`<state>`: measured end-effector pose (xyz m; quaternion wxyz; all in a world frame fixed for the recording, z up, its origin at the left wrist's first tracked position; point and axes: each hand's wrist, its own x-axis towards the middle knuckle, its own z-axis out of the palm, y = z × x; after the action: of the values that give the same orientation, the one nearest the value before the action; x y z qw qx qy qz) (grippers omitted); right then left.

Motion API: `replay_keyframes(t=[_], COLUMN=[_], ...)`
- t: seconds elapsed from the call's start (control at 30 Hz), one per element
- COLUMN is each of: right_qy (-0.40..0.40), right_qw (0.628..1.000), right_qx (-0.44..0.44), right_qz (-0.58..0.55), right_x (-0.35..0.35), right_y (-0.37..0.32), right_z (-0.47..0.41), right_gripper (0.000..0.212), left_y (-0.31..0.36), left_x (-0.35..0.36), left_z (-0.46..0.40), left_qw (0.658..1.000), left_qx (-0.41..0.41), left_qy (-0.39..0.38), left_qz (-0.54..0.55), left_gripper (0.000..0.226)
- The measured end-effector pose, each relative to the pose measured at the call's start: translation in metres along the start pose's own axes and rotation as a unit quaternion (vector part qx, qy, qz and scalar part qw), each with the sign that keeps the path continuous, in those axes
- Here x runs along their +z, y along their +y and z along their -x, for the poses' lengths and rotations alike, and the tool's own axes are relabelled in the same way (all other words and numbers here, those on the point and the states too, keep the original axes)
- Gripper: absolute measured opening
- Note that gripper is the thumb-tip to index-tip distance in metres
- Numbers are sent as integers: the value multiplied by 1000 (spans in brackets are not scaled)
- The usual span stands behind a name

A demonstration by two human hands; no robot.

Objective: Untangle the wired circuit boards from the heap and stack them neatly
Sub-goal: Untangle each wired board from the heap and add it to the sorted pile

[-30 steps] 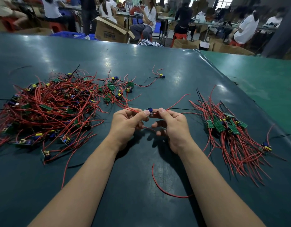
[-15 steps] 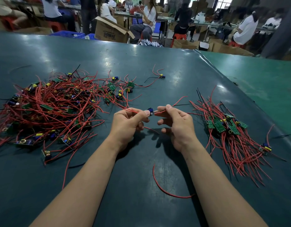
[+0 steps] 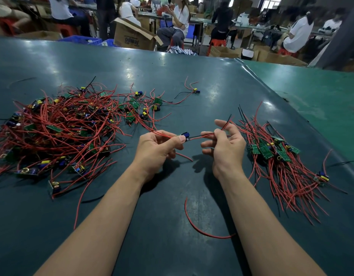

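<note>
A tangled heap (image 3: 58, 128) of small green circuit boards with red and black wires covers the left of the dark table (image 3: 172, 76). A sorted bundle (image 3: 279, 156) of boards lies at the right, wires fanned toward me. My left hand (image 3: 158, 150) pinches one small board (image 3: 185, 135) with a blue capacitor, held above the table between the two piles. My right hand (image 3: 224, 146) pinches that board's red and black wires a little to the right, index finger raised.
A loose red wire (image 3: 198, 226) curls on the table between my forearms. One stray board (image 3: 196, 91) lies farther back. Cardboard boxes (image 3: 132, 36) and seated people fill the background beyond the table. A green surface (image 3: 311, 92) adjoins on the right.
My right hand has slid rightward along the wires, away from the board, opening a gap between the hands. The left hand keeps its pinch on the board.
</note>
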<state>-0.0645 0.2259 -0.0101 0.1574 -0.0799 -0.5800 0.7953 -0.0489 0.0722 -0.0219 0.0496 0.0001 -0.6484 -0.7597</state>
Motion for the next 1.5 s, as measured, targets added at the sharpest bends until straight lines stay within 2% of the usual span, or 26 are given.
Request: replay_keyframes(t=[0.27,0.43,0.63,0.73,0.87,0.93,1.0,1.07,1.17,1.23,1.33,1.5], right_qy=[28,51,61,69,159,185,158,71,-132,-201,-198,-135], right_qw=[998,997,995,995,984,979,984,995,982,971,973,989], right_qx=[-49,-55,-71,-68,-75,-59,-19,45,132,132,115,66], right_qz=[1,-4,14,10,-27,-56,-74,-52,16,13,8,3], right_x=[-3,-6,-9,-11,-23,-28,-24,-12,5,8,8,7], right_y=[0,-3,-4,-4,-8,-12,-12,-8,-1,0,-3,-2], right_z=[-2,-5,-6,-9,-22,-27,-24,-14,8,15,16,11], right_gripper=[26,16,30,23,35,30,16,8,23,21,19,20], left_y=[0,2,3,4,3,1,2,2,1,0,0,2], left_x=[0,0,1,1,-1,-3,-3,-2,-2,0,2,2], left_z=[0,2,3,3,1,-2,-3,-5,-4,-1,1,2], left_qw=[1000,1000,1000,1000,1000,997,995,993,995,998,1000,1000], left_qx=[-1,3,4,6,9,4,5,5,9,16,16,10], left_qy=[-6,-14,-20,-24,7,34,48,55,45,16,4,7], left_qz=[-6,-11,-15,-19,17,62,90,106,92,54,17,12], left_gripper=[11,11,11,12,20,23,17,11,5,8,9,10])
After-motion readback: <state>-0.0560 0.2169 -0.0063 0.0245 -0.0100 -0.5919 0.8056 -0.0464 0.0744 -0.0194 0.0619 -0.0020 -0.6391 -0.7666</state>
